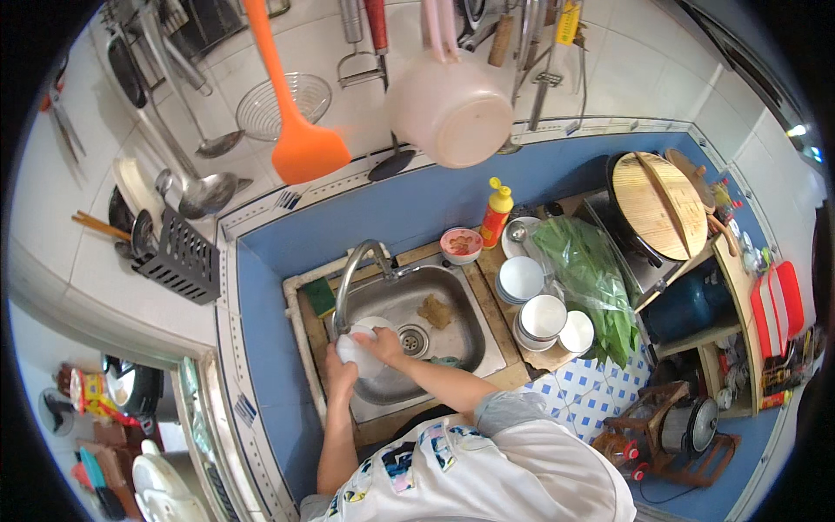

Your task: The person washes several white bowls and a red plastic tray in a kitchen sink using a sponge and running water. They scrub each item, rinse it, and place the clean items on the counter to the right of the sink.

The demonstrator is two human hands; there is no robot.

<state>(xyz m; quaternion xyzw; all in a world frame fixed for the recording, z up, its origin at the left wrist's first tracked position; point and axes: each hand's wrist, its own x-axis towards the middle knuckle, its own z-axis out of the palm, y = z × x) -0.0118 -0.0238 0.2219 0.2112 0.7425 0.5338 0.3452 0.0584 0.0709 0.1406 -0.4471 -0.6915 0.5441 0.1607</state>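
My left hand [340, 372] grips the near left rim of a white bowl [359, 359] under the curved metal faucet [352, 274]. Fingers of my right hand [383, 347] press on the same bowl from the other side. Behind it shows the rim of another white dish [377, 322], mostly hidden, so I cannot tell its shape. Both hands are over the left part of a stainless steel sink [473, 307]. A brown scouring pad [435, 312] lies in the basin near the drain [413, 340]. Some greenish cloth or pad [445, 361] sits by the basin's front wall, partly behind my right forearm.
Right of the sink stand stacked white bowls [543, 318], leafy greens in a plastic bag [580, 261] and a yellow-capped squeeze bottle [497, 212]. A pink bowl [462, 244] is behind the basin. An orange spatula [306, 150] and a pink ladle-like pot [456, 104] hang overhead.
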